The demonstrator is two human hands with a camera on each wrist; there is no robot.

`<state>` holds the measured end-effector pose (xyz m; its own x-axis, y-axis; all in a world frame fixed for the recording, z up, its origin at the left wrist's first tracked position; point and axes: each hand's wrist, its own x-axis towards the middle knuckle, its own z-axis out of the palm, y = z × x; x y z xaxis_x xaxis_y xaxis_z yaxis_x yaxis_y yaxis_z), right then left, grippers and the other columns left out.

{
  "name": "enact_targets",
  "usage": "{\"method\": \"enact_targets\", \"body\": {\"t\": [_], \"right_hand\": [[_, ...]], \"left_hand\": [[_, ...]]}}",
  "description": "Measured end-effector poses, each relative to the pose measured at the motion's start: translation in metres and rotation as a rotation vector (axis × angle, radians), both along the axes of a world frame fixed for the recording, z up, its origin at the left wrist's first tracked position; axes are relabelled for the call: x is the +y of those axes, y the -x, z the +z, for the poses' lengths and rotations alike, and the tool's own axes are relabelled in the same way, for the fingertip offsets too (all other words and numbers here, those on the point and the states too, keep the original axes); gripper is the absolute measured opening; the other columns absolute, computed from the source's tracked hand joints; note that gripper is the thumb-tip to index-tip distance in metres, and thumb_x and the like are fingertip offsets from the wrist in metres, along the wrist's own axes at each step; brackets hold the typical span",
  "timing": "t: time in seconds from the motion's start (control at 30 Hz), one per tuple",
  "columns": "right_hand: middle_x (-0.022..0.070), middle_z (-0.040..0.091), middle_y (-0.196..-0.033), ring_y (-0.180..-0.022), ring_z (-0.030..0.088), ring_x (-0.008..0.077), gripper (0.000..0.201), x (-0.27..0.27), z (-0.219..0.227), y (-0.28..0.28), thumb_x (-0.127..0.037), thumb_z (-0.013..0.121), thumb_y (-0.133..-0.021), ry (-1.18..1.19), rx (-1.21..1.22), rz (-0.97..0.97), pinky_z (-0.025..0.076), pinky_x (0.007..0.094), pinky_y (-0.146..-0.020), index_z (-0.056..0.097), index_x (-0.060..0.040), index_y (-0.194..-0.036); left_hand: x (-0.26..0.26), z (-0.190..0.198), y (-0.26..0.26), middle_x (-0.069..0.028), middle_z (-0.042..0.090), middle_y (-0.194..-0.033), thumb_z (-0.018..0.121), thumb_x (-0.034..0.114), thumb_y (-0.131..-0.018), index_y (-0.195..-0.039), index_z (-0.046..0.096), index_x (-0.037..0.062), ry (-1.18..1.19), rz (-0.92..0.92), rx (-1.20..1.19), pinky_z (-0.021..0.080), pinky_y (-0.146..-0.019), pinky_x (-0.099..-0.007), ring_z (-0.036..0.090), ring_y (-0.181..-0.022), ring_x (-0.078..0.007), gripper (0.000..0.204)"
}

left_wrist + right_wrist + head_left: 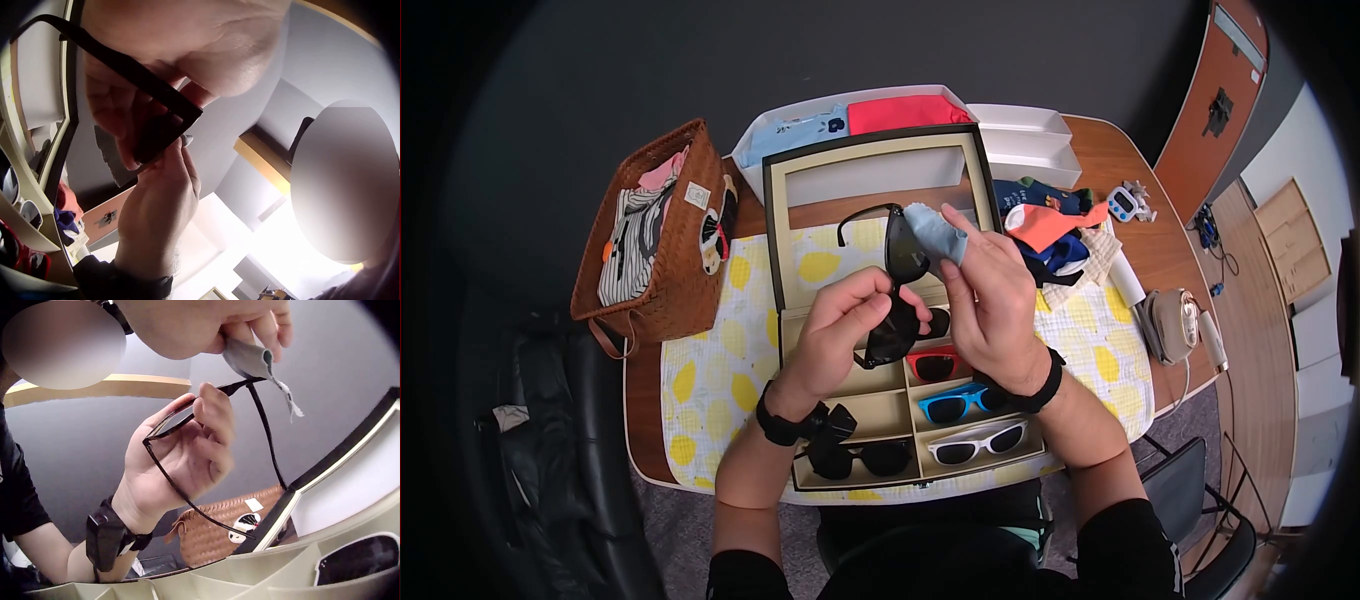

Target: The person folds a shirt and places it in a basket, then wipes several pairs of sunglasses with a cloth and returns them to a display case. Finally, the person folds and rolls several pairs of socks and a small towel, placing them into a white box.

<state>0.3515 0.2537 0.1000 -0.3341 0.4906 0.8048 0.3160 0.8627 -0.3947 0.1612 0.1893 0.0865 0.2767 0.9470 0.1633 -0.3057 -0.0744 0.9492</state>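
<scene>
My left hand (pixel 830 330) grips black sunglasses (pixel 907 258) by one side of the frame, with the temples unfolded. In my right hand (pixel 998 300), a light blue cleaning cloth (pixel 940 236) is pinched between thumb and fingers, right at the far lens. The right wrist view shows the cloth (pixel 250 361) folded over, its jagged edge hanging beside the frame. Below both hands lies an open glasses case (pixel 865 408) with compartments. It holds red sunglasses (pixel 933 367), blue sunglasses (pixel 961 403), white sunglasses (pixel 977 443) and black sunglasses (pixel 860 459); my hands partly hide the upper compartments.
A woven basket (pixel 662 290) of clothes stands at the left. Behind the raised lid (pixel 775 215) sits a white bin (pixel 752 180) with folded clothes, beside white trays (pixel 1025 150). Socks (pixel 1050 228), a timer (pixel 1122 205) and a beige appliance (pixel 1168 328) lie right on the table.
</scene>
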Motion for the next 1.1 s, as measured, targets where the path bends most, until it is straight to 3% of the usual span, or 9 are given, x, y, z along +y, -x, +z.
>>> {"method": "enact_targets", "body": {"t": [0.43,0.57,0.73,0.83,0.93,1.0,1.1], "right_hand": [[0.0298,0.069,-0.102,-0.098,0.071,0.039,0.012,-0.002,-0.001,0.0,0.005,0.064,-0.085,0.01,0.024,0.027,0.05,0.0441,-0.083,0.066,0.0049,-0.096],[0.0238,0.07,-0.093,-0.103,0.071,0.0382,0.01,-0.009,0.004,-0.001,0.006,0.066,-0.081,-0.012,-0.023,0.05,0.05,0.0445,-0.083,0.066,0.0038,-0.092],[0.0194,0.069,-0.091,-0.113,0.068,0.0404,0.014,-0.012,0.005,0.004,0.006,0.067,-0.079,-0.058,-0.012,0.164,0.051,0.0463,-0.086,0.066,0.0041,-0.093],[0.0208,0.069,-0.095,-0.117,0.066,0.0422,0.016,-0.012,0.003,0.006,0.005,0.068,-0.079,-0.084,-0.029,0.217,0.051,0.0483,-0.09,0.066,0.005,-0.095],[0.0222,0.068,-0.097,-0.118,0.064,0.0441,0.017,-0.01,0.003,0.006,0.005,0.068,-0.078,-0.088,-0.054,0.174,0.051,0.0505,-0.092,0.066,0.0057,-0.095],[0.0223,0.068,-0.096,-0.117,0.064,0.0456,0.018,-0.007,0.004,0.005,0.004,0.069,-0.078,-0.016,-0.015,0.024,0.051,0.0512,-0.092,0.066,0.0057,-0.095],[0.0232,0.067,-0.095,-0.117,0.064,0.0458,0.021,0.0,-0.003,0.003,0.004,0.069,-0.077,-0.045,-0.044,0.058,0.051,0.0513,-0.093,0.065,0.0062,-0.098]], "left_hand": [[0.0,-0.002,0.001,-0.0138,0.068,-0.106,0.042,0.022,-0.107,-0.108,0.059,-0.0039,-0.084,0.064,-0.012,0.05,-0.093,-0.0331,0.065,-0.1,-0.0194,0.031],[-0.001,-0.001,0.0,-0.0145,0.068,-0.107,0.042,0.021,-0.106,-0.108,0.058,-0.0036,-0.099,0.092,-0.011,0.05,-0.095,-0.0336,0.066,-0.102,-0.0205,0.03],[-0.002,0.0,0.001,-0.0019,0.061,-0.095,0.045,0.021,-0.106,-0.106,0.057,0.0006,-0.131,0.254,0.102,0.043,-0.084,-0.025,0.055,-0.09,-0.0084,0.024],[-0.001,0.002,-0.002,0.0026,0.055,-0.09,0.047,0.021,-0.105,-0.105,0.057,0.0022,-0.079,0.22,0.05,0.039,-0.08,-0.0218,0.048,-0.086,-0.0051,0.021],[0.001,-0.003,0.008,0.001,0.059,-0.094,0.047,0.018,-0.105,-0.105,0.057,0.0012,-0.046,0.078,0.141,0.041,-0.081,-0.0216,0.051,-0.089,-0.0051,0.02],[-0.002,0.004,0.001,-0.0008,0.062,-0.097,0.046,0.016,-0.106,-0.105,0.058,0.0003,-0.051,0.049,0.127,0.042,-0.082,-0.0216,0.052,-0.091,-0.0051,0.019],[-0.001,-0.001,-0.001,-0.0027,0.064,-0.101,0.045,0.016,-0.106,-0.108,0.059,-0.0009,-0.032,0.027,0.171,0.044,-0.084,-0.0238,0.054,-0.093,-0.0068,0.022]]}}
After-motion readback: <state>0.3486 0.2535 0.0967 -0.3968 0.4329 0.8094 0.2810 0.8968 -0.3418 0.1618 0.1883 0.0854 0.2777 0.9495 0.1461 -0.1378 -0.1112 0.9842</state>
